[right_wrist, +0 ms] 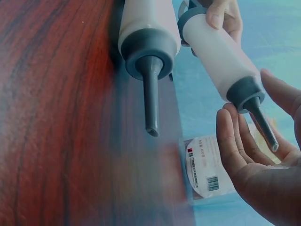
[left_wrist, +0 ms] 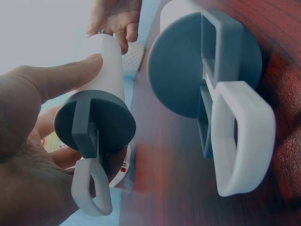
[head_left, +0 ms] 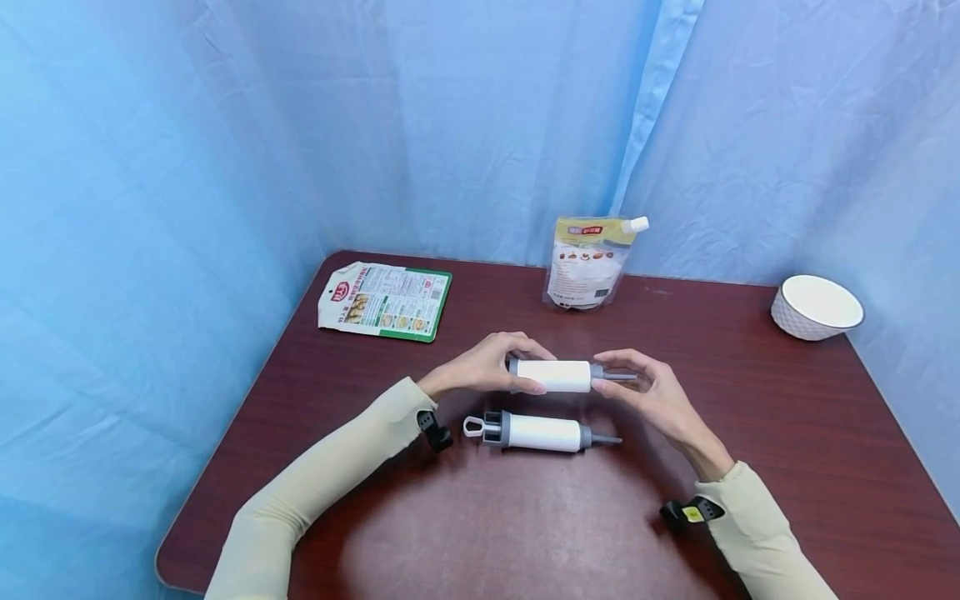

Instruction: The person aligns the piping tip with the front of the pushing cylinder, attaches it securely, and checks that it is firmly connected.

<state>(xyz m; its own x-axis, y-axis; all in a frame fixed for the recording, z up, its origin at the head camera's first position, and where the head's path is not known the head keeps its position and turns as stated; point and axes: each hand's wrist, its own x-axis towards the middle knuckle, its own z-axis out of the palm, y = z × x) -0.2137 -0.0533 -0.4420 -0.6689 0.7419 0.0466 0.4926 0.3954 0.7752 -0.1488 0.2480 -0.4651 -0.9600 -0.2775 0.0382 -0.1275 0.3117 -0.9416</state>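
Observation:
A white piping syringe (head_left: pixel 555 376) with grey ends is held level above the table. My left hand (head_left: pixel 495 364) grips its plunger end, thumb along the white barrel in the left wrist view. At the other end, my right hand (head_left: pixel 651 392) has thumb and fingertips on either side of the grey nozzle cap (right_wrist: pixel 245 91); the hold looks light. The thin grey nozzle (right_wrist: pixel 263 125) points into the right palm. A matching second syringe (head_left: pixel 545 433) lies on the table nearer the body, its white pull handle (left_wrist: pixel 242 136) to the left.
A flat white and green packet (head_left: pixel 386 300) lies at the back left of the dark red table (head_left: pixel 480 533). Behind the hands stands a capped pouch (head_left: pixel 588 267). A white bowl (head_left: pixel 813 317) sits at the far right, and blue curtains (head_left: pixel 480 125) hang around the table.

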